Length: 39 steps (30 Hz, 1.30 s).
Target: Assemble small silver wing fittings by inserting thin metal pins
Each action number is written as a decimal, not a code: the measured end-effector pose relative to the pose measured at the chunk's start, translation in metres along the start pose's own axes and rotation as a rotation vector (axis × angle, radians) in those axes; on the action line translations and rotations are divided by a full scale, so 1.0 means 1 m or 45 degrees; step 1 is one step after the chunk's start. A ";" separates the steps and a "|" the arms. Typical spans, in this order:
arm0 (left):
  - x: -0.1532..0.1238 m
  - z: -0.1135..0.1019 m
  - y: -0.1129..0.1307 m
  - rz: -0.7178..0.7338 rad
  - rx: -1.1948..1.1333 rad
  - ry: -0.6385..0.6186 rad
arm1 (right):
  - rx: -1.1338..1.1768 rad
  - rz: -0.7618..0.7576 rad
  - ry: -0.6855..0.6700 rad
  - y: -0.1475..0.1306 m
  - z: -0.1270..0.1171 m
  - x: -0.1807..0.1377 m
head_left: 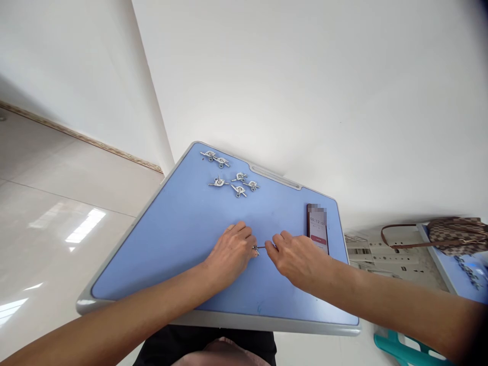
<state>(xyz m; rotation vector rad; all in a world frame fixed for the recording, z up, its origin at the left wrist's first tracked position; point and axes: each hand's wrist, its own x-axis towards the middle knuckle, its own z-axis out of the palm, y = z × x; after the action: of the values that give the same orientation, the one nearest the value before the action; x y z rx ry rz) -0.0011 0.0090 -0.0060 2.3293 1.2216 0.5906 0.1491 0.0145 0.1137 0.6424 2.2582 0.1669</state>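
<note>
The left hand [233, 249] pinched a metal fitting [256, 250] and the right hand [296, 254] a thin rod [261, 247], both left of the phone [317, 230].

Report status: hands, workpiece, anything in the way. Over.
Left hand gripping small metal part. Right hand pinching thin rod, apparently reaching that part. Phone just beyond right wrist; nothing seen blocking hands.

L hand [233, 250] & R hand [295, 254] near e/o, fingers [244, 233] curled, forearms [152, 301] bare.
</note>
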 end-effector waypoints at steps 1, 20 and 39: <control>0.000 0.000 0.000 0.000 0.003 -0.001 | -0.020 -0.032 0.026 -0.001 0.001 0.000; -0.002 0.000 -0.002 0.014 0.017 0.000 | 0.283 0.109 -0.279 0.000 -0.032 0.020; -0.003 0.001 -0.004 0.031 -0.008 0.032 | 0.539 0.451 -0.383 -0.006 -0.024 0.020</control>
<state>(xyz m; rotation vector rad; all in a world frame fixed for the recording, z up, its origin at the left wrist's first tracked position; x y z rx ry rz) -0.0040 0.0082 -0.0096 2.3413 1.2019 0.6330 0.1177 0.0209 0.1159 1.2057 1.8826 -0.2312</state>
